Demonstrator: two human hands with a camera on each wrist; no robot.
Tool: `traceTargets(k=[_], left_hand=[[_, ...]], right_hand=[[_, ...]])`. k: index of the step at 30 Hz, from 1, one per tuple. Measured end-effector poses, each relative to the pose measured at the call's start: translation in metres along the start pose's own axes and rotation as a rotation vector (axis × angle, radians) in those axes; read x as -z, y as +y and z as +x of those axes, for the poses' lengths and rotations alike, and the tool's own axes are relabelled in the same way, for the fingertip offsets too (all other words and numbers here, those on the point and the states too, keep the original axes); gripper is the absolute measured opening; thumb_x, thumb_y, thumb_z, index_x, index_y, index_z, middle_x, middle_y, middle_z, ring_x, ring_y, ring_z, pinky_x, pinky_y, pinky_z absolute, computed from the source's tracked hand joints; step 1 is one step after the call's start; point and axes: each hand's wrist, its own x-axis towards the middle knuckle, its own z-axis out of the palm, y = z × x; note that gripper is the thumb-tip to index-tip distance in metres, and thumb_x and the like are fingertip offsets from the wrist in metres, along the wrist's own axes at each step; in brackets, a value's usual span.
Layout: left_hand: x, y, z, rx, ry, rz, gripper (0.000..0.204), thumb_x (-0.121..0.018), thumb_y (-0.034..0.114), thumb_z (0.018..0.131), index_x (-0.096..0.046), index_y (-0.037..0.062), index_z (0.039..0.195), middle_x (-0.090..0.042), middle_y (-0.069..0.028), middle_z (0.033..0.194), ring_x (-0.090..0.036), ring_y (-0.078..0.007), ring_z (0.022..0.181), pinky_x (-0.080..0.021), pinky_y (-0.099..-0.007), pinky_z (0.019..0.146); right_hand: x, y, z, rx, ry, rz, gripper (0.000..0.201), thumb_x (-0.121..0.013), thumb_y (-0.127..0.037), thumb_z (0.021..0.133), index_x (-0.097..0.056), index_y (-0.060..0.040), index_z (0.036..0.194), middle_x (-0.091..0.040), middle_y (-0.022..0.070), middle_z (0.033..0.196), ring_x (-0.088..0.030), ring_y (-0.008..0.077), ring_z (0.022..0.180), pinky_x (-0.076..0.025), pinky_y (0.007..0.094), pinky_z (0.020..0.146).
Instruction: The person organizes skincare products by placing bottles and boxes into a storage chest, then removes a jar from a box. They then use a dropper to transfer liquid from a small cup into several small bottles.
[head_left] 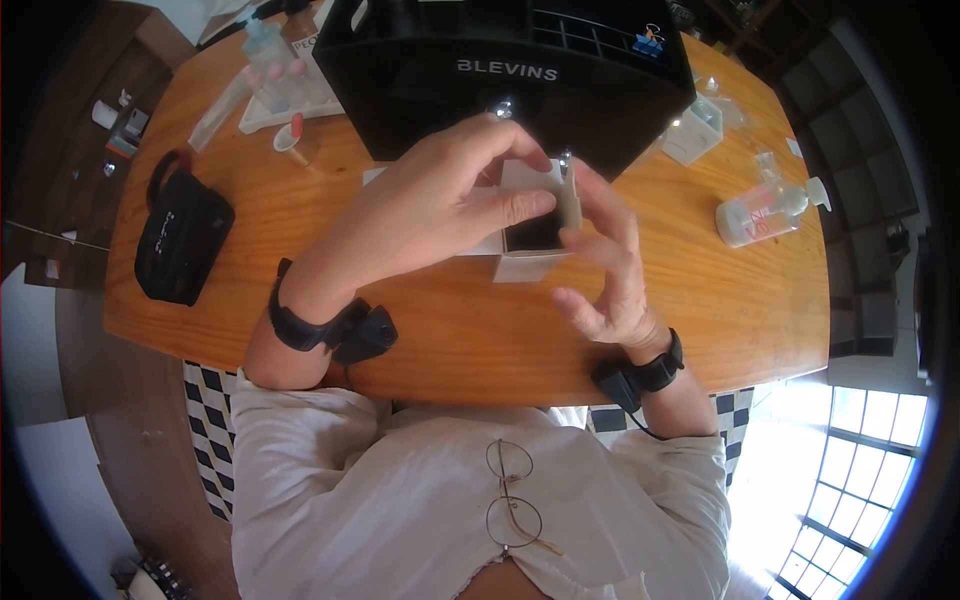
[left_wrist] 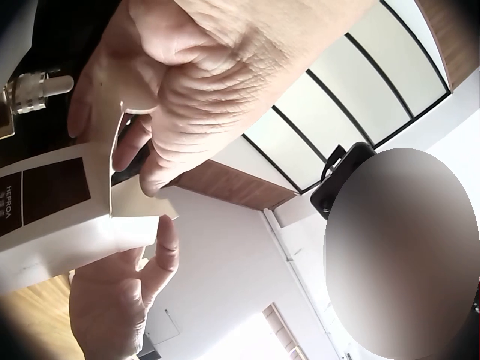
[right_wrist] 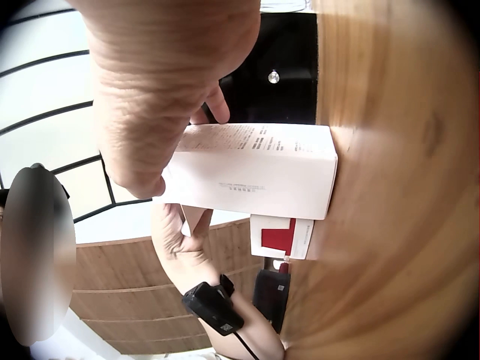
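A tall white box [head_left: 530, 267] stands upright on the wooden table with its top flaps raised and a dark inside showing. My left hand [head_left: 430, 200] arches over its top from the left. The thumb lies across the opening while the bent fingers reach the far edge, so the hand holds the box by its mouth. From the right, my right hand [head_left: 615, 270] has its fingertips against the raised flap [head_left: 571, 200], and its thumb stands away from the box. A dark label marks one side of the box in the left wrist view.
Right behind the box rises a black organizer [head_left: 430, 100]. A second white box with red [right_wrist: 277, 234] sits beside the first. To the left lies a black pouch [head_left: 185, 235]; a small cup [head_left: 293, 145] is farther back. A pump bottle [head_left: 765, 212] stands at right.
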Motion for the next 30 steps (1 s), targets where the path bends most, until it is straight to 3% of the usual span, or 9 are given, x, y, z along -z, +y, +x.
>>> traceTargets(k=[4, 7, 10, 13, 16, 25, 30], left_hand=[[0.006, 0.005, -0.007, -0.087, -0.038, 0.092, 0.055, -0.079, 0.036, 0.084, -0.058, 0.0039, 0.123, -0.063, -0.0083, 0.113, -0.064, -0.0202, 0.101, -0.052, -0.0335, 0.088], [0.0, 0.004, -0.008, -0.166, 0.024, 0.016, 0.059, -0.083, 0.034, 0.08, -0.057, 0.0042, 0.124, -0.063, -0.0086, 0.114, -0.064, -0.0227, 0.104, -0.052, -0.0356, 0.091], [-0.006, 0.006, -0.009, -0.085, 0.058, 0.045, 0.057, -0.084, 0.025, 0.079, -0.057, 0.0047, 0.124, -0.063, -0.0084, 0.115, -0.064, -0.0224, 0.107, -0.051, -0.0361, 0.093], [-0.005, 0.012, -0.01, -0.032, 0.045, 0.059, 0.049, -0.081, 0.015, 0.078, -0.059, 0.0047, 0.121, -0.063, -0.0079, 0.112, -0.064, -0.0225, 0.105, -0.052, -0.0356, 0.093], [-0.008, 0.013, -0.009, -0.093, 0.066, 0.066, 0.04, -0.079, 0.011, 0.078, -0.062, 0.0039, 0.114, -0.062, -0.0069, 0.107, -0.065, -0.0223, 0.102, -0.052, -0.0342, 0.091], [-0.009, 0.016, -0.008, -0.074, 0.014, 0.127, 0.023, -0.077, 0.01, 0.08, -0.068, 0.0036, 0.1, -0.059, -0.0051, 0.1, -0.064, -0.0235, 0.09, -0.051, -0.0347, 0.079], [-0.01, 0.014, -0.009, -0.088, 0.011, 0.147, 0.02, -0.077, 0.011, 0.081, -0.069, 0.0039, 0.098, -0.059, -0.0052, 0.098, -0.064, -0.0229, 0.088, -0.051, -0.0351, 0.078]], right_hand=[[0.003, 0.003, -0.002, 0.016, 0.012, -0.003, 0.051, -0.069, -0.023, 0.091, -0.047, -0.0097, 0.134, -0.033, 0.0333, 0.148, -0.042, 0.0468, 0.135, -0.043, 0.0518, 0.107], [0.0, 0.005, -0.004, 0.02, 0.072, 0.029, 0.055, -0.068, -0.023, 0.091, -0.042, -0.0094, 0.137, -0.035, 0.0324, 0.148, -0.043, 0.0449, 0.135, -0.043, 0.0497, 0.106], [0.001, 0.001, -0.011, -0.102, 0.141, 0.038, 0.057, -0.068, -0.019, 0.09, -0.04, -0.0084, 0.139, -0.04, 0.0317, 0.145, -0.045, 0.0432, 0.134, -0.042, 0.048, 0.106], [0.0, 0.002, -0.013, -0.103, 0.165, 0.016, 0.057, -0.067, -0.016, 0.089, -0.041, -0.0069, 0.139, -0.044, 0.0299, 0.142, -0.047, 0.0406, 0.132, -0.041, 0.0469, 0.106], [0.0, 0.001, -0.013, -0.114, 0.189, 0.014, 0.057, -0.066, -0.014, 0.089, -0.042, -0.0055, 0.139, -0.046, 0.0283, 0.142, -0.049, 0.0383, 0.13, -0.039, 0.0461, 0.107], [0.0, 0.002, -0.013, -0.127, 0.223, 0.051, 0.057, -0.066, -0.01, 0.088, -0.042, -0.0039, 0.139, -0.047, 0.0268, 0.141, -0.047, 0.0355, 0.13, -0.038, 0.0448, 0.108], [0.0, 0.003, -0.014, -0.124, 0.218, 0.048, 0.058, -0.066, -0.009, 0.088, -0.041, -0.0034, 0.14, -0.046, 0.0269, 0.141, -0.047, 0.0357, 0.131, -0.038, 0.0452, 0.109]])
